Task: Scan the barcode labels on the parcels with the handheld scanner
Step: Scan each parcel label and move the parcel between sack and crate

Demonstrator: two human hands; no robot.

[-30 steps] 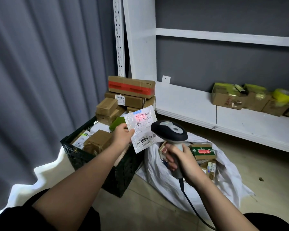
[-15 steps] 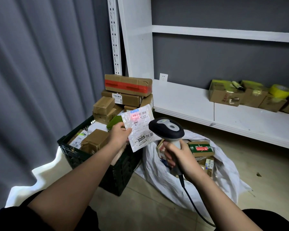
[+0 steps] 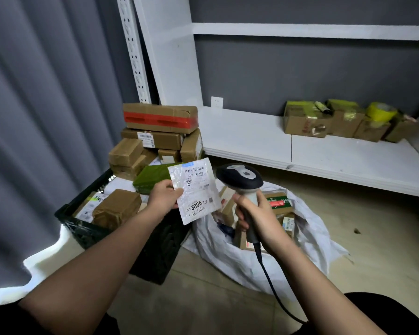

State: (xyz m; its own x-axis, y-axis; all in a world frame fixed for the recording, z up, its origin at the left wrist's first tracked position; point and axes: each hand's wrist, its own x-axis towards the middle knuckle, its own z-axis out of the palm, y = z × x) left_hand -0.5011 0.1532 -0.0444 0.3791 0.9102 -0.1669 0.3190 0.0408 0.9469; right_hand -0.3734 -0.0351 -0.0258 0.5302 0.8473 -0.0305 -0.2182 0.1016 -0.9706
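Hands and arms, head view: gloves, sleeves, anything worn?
No gloves, rings or watch visible. Left hand and right hand are bare, as are both forearms up to the frame's bottom edge. No sleeves visible. Dark fabric fills both bottom corners; which garment it is cannot be told.

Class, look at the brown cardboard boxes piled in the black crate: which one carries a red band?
The topmost box of the stack in the black crate: a broad red band runs along its front, while the others show plain brown tape.
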